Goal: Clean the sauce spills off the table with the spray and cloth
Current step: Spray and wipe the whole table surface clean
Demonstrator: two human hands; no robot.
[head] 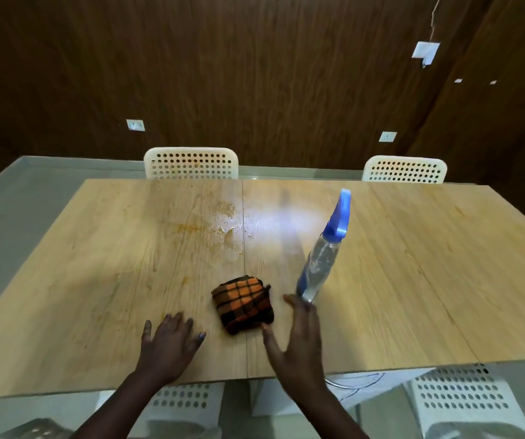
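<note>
A clear spray bottle (321, 258) with a blue trigger head stands on the wooden table (413, 280), right of centre. A folded orange-and-black checked cloth (243, 304) lies near the front edge. Orange sauce smears with wet droplets (220, 224) spread across the middle of the table. My right hand (296, 340) is stretched out with straight fingers, its fingertips just at the bottle's base and its thumb near the cloth's corner. My left hand (169, 346) lies flat on the table, fingers spread, left of the cloth.
Two white perforated chairs (191, 164) (405, 169) stand at the table's far side, and two more (460, 397) are tucked under the near edge. A dark wood-panelled wall rises behind.
</note>
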